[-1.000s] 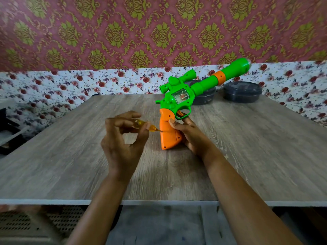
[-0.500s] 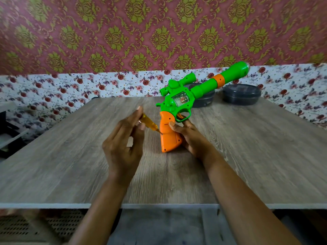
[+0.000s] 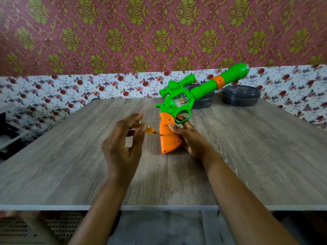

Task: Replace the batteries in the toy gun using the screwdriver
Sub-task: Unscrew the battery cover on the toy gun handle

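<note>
Centre frame, the left grip (image 3: 122, 147) pinches the amber screwdriver (image 3: 150, 130) in its fingertips, tip touching the left edge of the orange handle (image 3: 168, 140) on the toy gun (image 3: 178, 103). The right grip (image 3: 191, 138) wraps that handle, thumb across its face. Butt planted on the tabletop (image 3: 247, 156), green barrel slanting upper right. Behind, two dark round containers (image 3: 240, 95).

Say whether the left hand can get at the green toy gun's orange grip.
Probably yes: the left hand holds the amber plastic screwdriver tip-first at the orange grip, whose left edge the right hand, holding the other side, leaves bare.
</note>
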`<state>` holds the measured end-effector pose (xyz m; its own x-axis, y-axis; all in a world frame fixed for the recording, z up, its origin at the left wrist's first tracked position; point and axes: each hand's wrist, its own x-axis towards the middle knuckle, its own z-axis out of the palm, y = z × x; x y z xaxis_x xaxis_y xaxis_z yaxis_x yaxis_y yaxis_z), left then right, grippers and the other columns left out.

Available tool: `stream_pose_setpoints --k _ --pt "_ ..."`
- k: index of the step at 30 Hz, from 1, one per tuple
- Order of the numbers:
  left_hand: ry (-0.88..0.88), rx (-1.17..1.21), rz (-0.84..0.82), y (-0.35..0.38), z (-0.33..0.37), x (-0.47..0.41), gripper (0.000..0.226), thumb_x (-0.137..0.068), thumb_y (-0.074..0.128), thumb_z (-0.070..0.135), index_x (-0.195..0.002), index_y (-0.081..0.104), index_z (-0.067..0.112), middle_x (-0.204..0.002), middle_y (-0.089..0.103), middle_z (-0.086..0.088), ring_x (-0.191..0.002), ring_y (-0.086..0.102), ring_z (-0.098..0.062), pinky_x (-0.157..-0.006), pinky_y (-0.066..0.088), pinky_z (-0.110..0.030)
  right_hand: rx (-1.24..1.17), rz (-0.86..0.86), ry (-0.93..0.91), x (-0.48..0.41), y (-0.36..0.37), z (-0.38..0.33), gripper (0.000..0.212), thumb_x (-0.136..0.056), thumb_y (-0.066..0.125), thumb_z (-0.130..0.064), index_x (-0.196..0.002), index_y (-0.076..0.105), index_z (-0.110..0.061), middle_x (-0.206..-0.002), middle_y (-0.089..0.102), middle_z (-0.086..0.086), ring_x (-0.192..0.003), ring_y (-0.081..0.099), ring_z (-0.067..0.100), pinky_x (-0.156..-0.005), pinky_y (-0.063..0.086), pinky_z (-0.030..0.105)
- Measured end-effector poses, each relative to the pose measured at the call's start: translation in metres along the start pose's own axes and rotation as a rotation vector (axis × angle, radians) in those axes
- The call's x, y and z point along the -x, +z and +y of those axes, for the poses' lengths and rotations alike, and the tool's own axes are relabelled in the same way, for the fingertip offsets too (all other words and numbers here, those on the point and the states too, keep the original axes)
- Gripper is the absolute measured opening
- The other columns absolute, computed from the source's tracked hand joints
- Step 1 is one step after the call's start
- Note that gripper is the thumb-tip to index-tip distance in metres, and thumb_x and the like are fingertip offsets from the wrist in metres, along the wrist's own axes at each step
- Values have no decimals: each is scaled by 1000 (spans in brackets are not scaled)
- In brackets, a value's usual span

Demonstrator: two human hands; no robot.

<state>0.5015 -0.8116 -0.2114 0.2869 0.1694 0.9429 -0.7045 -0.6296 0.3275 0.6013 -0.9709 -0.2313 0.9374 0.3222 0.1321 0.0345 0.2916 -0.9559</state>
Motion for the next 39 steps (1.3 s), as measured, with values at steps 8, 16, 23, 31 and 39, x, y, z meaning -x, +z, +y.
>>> stream_pose_setpoints --k 8,16,23,31,39 --pt "92 -40 -6 0 -1 1 33 -90 60 13 -122 54 12 -104 65 -1 -89 63 -3 -76 50 -12 4 7 -2 -1 -2 3 49 -89 58 -13 -134 42 -22 -133 54 4 -111 59 19 -85 52 36" --pt "18 57 39 1 0 3 33 -77 73 18 -99 49 13 -89 64 1 -79 60 7 -68 47 -8 23 -12 -17 -1 -1 3 49 -86 62 -18 -131 45 -24 -128 58 1 -113 58 19 -88 51 40" --pt "92 -27 -27 1 -1 1 28 -92 55 19 -119 55 12 -109 61 -5 -97 56 12 -78 48 -9 3 -11 -28 0 0 1 44 -90 55 -12 -131 44 -21 -125 58 2 -108 59 18 -83 52 35" --pt "82 -12 -16 0 -2 1 27 -84 65 18 -108 55 11 -91 62 5 -76 57 -2 -70 45 -6 -36 23 -55 -1 -1 2 46 -89 55 -11 -133 45 -18 -124 60 3 -102 62 13 -73 55 30" --pt "48 18 -36 0 2 2 25 -83 65 16 -102 49 12 -92 65 1 -82 62 1 -68 46 -6 -7 21 -31 1 -2 1 42 -89 57 -14 -129 47 -24 -119 62 -2 -102 62 12 -75 55 31"
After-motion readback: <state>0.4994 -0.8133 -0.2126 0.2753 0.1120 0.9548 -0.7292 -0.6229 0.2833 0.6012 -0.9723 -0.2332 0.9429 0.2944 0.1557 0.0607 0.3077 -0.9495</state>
